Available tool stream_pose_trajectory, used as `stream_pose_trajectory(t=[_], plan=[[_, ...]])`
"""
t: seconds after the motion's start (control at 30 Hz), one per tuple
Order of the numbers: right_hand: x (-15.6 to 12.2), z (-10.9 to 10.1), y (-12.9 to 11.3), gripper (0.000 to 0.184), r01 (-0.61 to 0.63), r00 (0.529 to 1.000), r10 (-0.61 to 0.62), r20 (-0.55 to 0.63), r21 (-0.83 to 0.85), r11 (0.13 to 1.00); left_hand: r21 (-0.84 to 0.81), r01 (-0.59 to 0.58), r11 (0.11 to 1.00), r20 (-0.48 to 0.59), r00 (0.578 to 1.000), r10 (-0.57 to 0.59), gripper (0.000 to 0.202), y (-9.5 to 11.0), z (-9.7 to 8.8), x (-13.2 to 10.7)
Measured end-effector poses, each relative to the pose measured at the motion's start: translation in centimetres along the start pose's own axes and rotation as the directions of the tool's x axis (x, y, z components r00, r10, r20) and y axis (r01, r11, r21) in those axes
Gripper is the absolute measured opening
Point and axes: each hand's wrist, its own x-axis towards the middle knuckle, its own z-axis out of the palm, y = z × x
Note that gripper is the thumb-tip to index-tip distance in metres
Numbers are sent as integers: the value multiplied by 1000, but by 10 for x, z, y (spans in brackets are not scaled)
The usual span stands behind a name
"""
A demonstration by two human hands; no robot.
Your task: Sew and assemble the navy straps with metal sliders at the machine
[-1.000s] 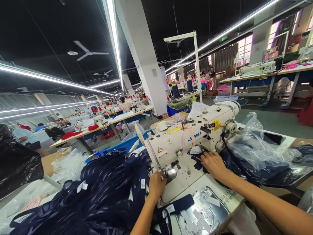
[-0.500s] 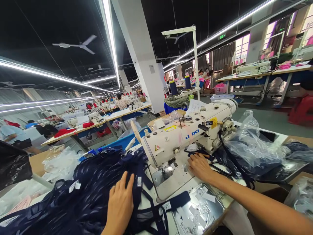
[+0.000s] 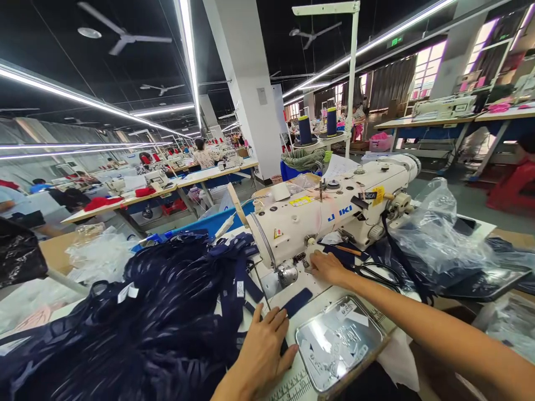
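Note:
A white JUKI sewing machine (image 3: 334,214) stands on the table in front of me. My left hand (image 3: 261,348) lies flat with fingers stretched out on a dark navy strip (image 3: 292,305) at the edge of a large heap of navy fabric (image 3: 167,312). My right hand (image 3: 328,267) rests on the machine bed just right of the needle and presser foot (image 3: 288,274); its fingertips are curled against the bed and I cannot make out anything in them.
A metal tray (image 3: 340,340) with small white labels sits at the table's front edge. Scissors (image 3: 376,273) and crumpled clear plastic bags (image 3: 443,239) over navy pieces lie to the right. Thread cones (image 3: 317,125) stand behind the machine. Other people work at rows of tables beyond.
My left hand went from the presser foot to the fabric heap, then to the navy strip near the tray. My right hand slid left along the bed toward the needle.

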Motion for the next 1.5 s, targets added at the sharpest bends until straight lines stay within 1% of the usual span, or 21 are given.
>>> stream_pose_trajectory(t=[0.1,0.17,0.2,0.23,0.3,0.37,0.4,0.53,0.63,0.73,0.8,0.87,0.93,0.97,1.03,1.2,1.5], plan=[[-10,3,-7,14,55,998,-52,-46,56,997,79,54,995,-24,998,-52,41,-4,8,4],[-21,7,-17,19,116,991,-110,-70,86,989,104,62,993,-72,996,-54,43,-5,14,5],[-27,9,-22,19,166,985,-158,-75,112,980,110,61,992,-104,993,-49,43,-6,17,4],[-33,10,-28,18,228,973,-219,-77,151,962,114,56,992,-138,990,-40,43,-7,20,3],[-41,14,-39,14,356,935,-344,-92,256,899,124,46,991,-207,978,-20,41,-9,24,0],[-43,17,-46,12,428,903,-413,-118,333,840,147,40,988,-263,965,0,40,-10,28,-2],[-43,18,-49,11,438,898,-423,-120,341,832,164,37,986,-286,958,12,40,-10,30,-3],[-35,20,-55,10,419,907,-413,-82,260,870,223,42,974,-336,941,37,40,-10,36,-5],[-30,20,-59,13,380,925,-368,-95,221,898,231,62,971,-362,932,27,39,-10,38,-4],[-27,22,-61,19,310,951,-297,-87,240,920,226,61,972,-384,923,32,40,-10,39,-4],[-25,25,-63,20,272,962,-265,-64,293,917,218,59,974,-387,921,31,40,-10,40,-3],[-23,30,-64,19,252,967,-249,-58,378,891,204,65,977,-383,923,18,40,-10,40,-3],[-21,35,-65,28,250,967,-248,-66,462,851,193,72,979,-378,926,6,40,-10,41,-3],[-20,38,-66,31,245,968,-244,-67,492,836,188,74,979,-376,926,2,40,-9,42,-3],[-19,42,-68,31,227,972,-229,-61,518,825,176,75,981,-370,929,-5,41,-9,43,-3],[-19,46,-69,34,194,980,-190,-61,509,839,130,89,987,-328,944,-42,41,-9,44,-3],[-20,43,-71,36,234,971,-234,-49,412,881,121,96,988,-285,957,-58,42,-8,41,-2]])
